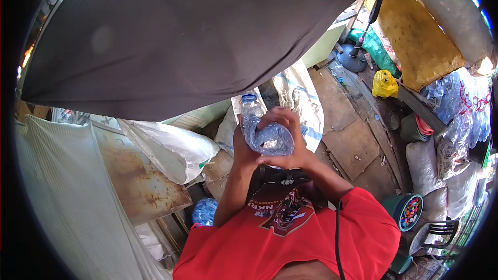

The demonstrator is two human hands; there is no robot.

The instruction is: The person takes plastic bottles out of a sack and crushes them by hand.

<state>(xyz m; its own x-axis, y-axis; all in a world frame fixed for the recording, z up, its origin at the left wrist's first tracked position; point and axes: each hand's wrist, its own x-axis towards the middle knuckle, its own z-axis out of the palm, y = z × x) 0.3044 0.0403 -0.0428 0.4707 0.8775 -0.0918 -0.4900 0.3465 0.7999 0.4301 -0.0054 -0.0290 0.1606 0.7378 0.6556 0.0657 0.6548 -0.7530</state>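
Between my hands, in front of my chest, is a clear plastic bottle point(271, 140), its neck with a blue ring pointing away from me and its base turned toward me. My right hand point(290, 137) is closed around the bottle's right side, thumb below and fingers over the top. Against the bottle's left side lies my left hand point(245, 142), gripping it; most of its fingers are hidden behind the plastic. Beyond the bottle hangs a white woven sack point(301, 96) with blue stripes.
A dark cloth point(197, 31) hangs across the upper view. Brown boards point(353, 145) cover the floor at right. A bucket of colourful caps point(411, 212), a black plastic chair point(441, 232) and a yellow bag point(385, 84) stand to the right. Blue-tinted bottles point(205, 211) lie at lower left.
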